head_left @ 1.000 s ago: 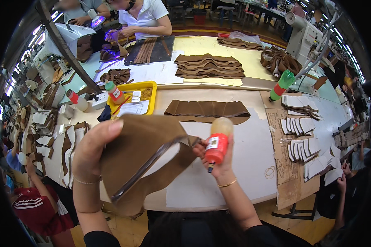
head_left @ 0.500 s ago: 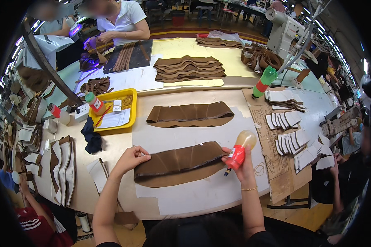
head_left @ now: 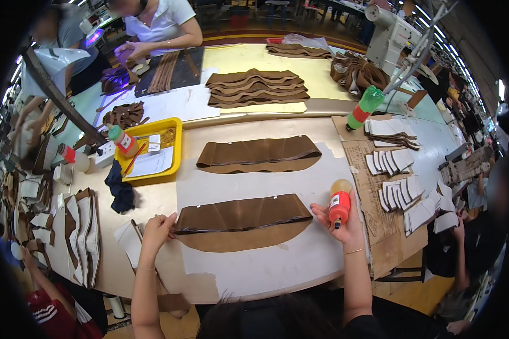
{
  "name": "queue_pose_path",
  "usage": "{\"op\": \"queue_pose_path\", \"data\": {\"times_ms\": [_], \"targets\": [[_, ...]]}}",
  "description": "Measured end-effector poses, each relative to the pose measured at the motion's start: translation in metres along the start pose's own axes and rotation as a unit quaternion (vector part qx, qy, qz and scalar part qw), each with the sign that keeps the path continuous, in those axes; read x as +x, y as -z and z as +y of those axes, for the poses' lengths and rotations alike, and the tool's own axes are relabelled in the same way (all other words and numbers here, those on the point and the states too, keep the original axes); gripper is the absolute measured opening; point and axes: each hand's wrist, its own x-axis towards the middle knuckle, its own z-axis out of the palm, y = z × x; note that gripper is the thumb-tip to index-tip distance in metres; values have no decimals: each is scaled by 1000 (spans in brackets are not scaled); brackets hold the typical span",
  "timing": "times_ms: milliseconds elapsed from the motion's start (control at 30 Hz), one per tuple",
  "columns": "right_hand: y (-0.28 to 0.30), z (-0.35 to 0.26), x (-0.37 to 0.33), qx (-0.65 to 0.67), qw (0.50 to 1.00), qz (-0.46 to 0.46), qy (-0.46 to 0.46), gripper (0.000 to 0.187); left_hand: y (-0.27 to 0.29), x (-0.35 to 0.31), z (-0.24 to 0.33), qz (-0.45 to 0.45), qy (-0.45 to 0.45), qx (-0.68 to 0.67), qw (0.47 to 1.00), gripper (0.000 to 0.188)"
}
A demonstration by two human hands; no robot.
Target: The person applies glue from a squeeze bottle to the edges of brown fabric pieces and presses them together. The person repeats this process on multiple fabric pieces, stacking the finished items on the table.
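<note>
In front of me a curved brown leather piece (head_left: 243,240) lies on the pale sheet, its straight upper strip folded over with a dark, shiny line along its lower edge. My left hand (head_left: 159,230) has its fingers pinched together at the piece's left end. My right hand (head_left: 348,226), palm up beyond the right end, cradles a squeeze bottle (head_left: 339,206) with a red wrap and dark nozzle; the nozzle points toward me, apart from the leather. A similar folded leather piece (head_left: 257,155) lies farther back.
A yellow tray (head_left: 178,150) holds another bottle (head_left: 123,141), a red pencil and paper. Dark cloth (head_left: 120,189) lies beside it. A green bottle (head_left: 366,107) leans near white pieces on cardboard (head_left: 373,226). Brown strips (head_left: 257,90) are stacked behind; a co-worker (head_left: 158,25) works across the table.
My left hand has moved left and slightly down, and the near leather piece has shifted left. My right hand has drawn away from its right end, turning the bottle's nozzle toward me.
</note>
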Motion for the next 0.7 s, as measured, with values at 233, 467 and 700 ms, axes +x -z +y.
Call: {"op": "queue_pose_path", "data": {"times_ms": [233, 467, 700], "targets": [[-13, 13, 6, -14, 1000, 19, -21, 84, 1, 2, 15, -49, 13, 76, 996, 50], [-26, 11, -4, 29, 998, 57, -4, 72, 3, 2, 6, -83, 26, -22, 996, 34], [-47, -20, -14, 17, 999, -13, 48, 72, 19, -6, 52, -107, 27, -173, 979, 24]]}}
